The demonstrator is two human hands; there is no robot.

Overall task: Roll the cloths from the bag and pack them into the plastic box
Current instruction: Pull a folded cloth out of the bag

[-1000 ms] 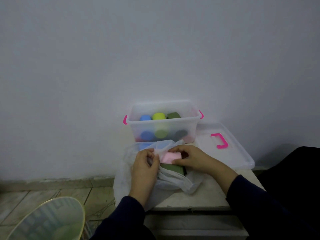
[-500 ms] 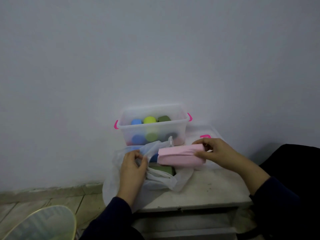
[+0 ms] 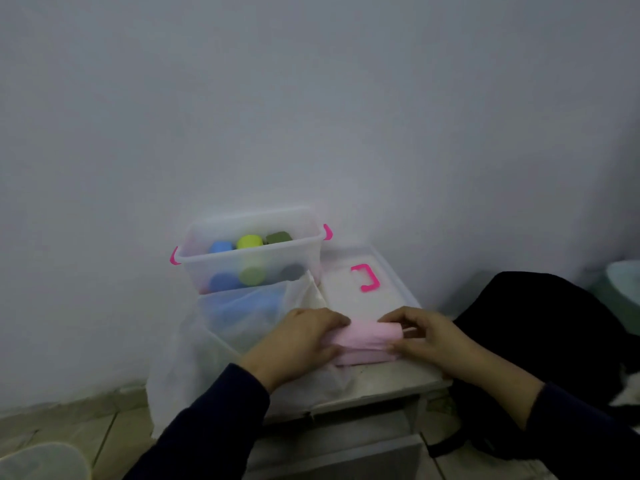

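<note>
Both hands, left hand [image 3: 298, 341] and right hand [image 3: 429, 336], curl fingers onto the pink cloth [image 3: 367, 341], pinching its ends.

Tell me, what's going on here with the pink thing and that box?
A person is rolling up a pink cloth on a small table, with the left hand and the right hand pressing on its two ends. Behind it stands a clear plastic box already holding blue, yellow-green and dark green rolls. Its lid lies beside it, and a white bag with more cloths sits open at the left.
</note>
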